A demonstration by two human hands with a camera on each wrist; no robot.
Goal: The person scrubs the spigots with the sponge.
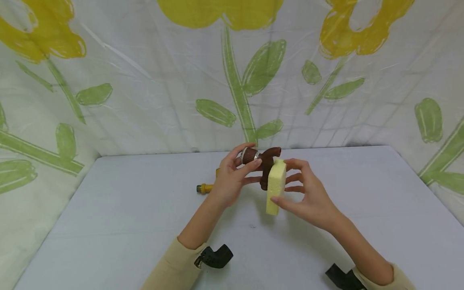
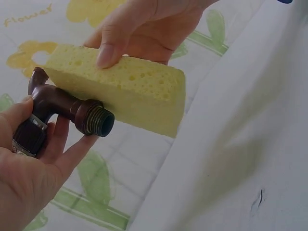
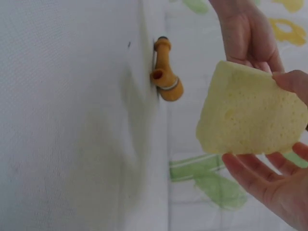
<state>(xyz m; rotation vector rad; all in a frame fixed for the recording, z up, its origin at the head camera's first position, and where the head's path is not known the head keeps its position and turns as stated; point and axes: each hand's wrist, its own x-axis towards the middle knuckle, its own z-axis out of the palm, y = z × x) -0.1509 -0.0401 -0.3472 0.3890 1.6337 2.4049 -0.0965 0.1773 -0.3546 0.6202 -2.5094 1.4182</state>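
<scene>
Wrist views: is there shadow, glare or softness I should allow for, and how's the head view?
Left wrist: pores on the sponge read clearly, dull highlights on the brown tap; right wrist: pores look softer, blurry shadows across the white tabletop; head: faint, soft-edged shadow below the right hand.

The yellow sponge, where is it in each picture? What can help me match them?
Head: the sponge is just right of the middle, a bit low.
Left wrist: the sponge is a little above and left of the middle.
Right wrist: the sponge is towards the right, about halfway down.
Shared landmark: the right hand holding it.
</scene>
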